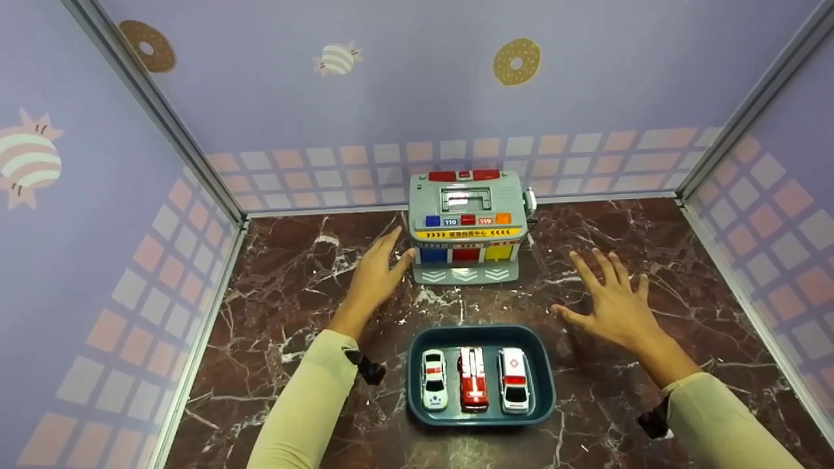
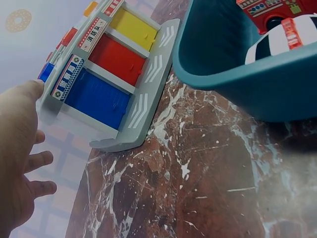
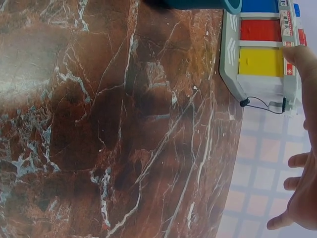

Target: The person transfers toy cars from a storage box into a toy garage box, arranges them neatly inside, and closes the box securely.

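A grey toy garage (image 1: pixel 466 221) stands at the back, its blue, red and yellow doors (image 2: pixel 119 59) all closed. Beside its left side is my left hand (image 1: pixel 376 270), fingers extended and nothing held; whether the fingertips touch the garage I cannot tell. My right hand (image 1: pixel 612 303) is spread over the tabletop, right of the garage and apart from it, holding nothing. In front of the garage, a dark teal tray (image 1: pixel 481 420) carries a white police car (image 1: pixel 434 379), a red fire engine (image 1: pixel 473 379) and a white ambulance (image 1: pixel 514 380), side by side.
The tabletop (image 1: pixel 287 365) is dark red-brown marble pattern with white veins. Lilac panels (image 1: pixel 417 111) with printed squares and sweets stand at the back, left and right. A white handset-like part (image 1: pixel 530 199) with a dark cord (image 3: pixel 265 106) is on the garage's right side.
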Motion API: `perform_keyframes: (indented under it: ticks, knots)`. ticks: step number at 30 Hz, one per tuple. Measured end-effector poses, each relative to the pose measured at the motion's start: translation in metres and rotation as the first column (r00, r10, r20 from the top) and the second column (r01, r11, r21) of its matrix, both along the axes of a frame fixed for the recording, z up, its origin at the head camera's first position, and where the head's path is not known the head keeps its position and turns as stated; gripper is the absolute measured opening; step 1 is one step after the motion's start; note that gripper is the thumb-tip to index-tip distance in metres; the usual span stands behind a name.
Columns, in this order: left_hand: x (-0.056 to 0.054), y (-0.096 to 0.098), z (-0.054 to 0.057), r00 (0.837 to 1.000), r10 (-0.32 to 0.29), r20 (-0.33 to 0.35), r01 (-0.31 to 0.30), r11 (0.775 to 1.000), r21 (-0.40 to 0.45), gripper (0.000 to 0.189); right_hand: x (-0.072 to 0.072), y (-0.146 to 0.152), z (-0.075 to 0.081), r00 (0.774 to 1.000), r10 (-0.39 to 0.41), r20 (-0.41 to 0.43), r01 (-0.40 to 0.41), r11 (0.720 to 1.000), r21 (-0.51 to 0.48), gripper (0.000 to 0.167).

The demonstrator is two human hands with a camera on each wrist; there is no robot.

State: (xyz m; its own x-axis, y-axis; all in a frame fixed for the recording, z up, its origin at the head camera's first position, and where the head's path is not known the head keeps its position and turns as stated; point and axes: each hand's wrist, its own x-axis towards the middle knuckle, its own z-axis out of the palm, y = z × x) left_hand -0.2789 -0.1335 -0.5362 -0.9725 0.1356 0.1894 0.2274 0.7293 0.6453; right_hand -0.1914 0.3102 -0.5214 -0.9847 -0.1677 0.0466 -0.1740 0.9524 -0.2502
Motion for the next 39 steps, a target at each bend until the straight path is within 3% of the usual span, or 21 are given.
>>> perform_keyframes:
  ticks: [13, 22, 29, 39]
  knots:
    - [-0.020, 0.010, -0.002, 0.998, -0.029, -0.060, 0.035, 0.995, 0.092, 0.064, 0.004, 0.000, -0.007, 1.000, 0.004, 0.003, -0.004, 1.000, 0.002, 0.111]
    - [-0.034, 0.017, -0.003, 1.000, -0.022, -0.008, 0.023, 0.978, 0.207, 0.060, 0.007, 0.005, -0.008, 1.000, -0.005, 0.008, 0.005, 1.000, -0.004, 0.110]
    - [-0.042, 0.017, -0.004, 1.000, -0.030, 0.005, 0.028, 0.971, 0.239, 0.054, 0.008, 0.006, -0.008, 1.000, -0.001, 0.001, 0.001, 1.000, 0.001, 0.108]
    - [-0.048, 0.020, 0.003, 0.997, -0.034, 0.063, 0.017, 0.965, 0.262, 0.046, 0.011, 0.006, -0.007, 1.000, -0.006, 0.004, 0.006, 1.000, 0.006, 0.107]
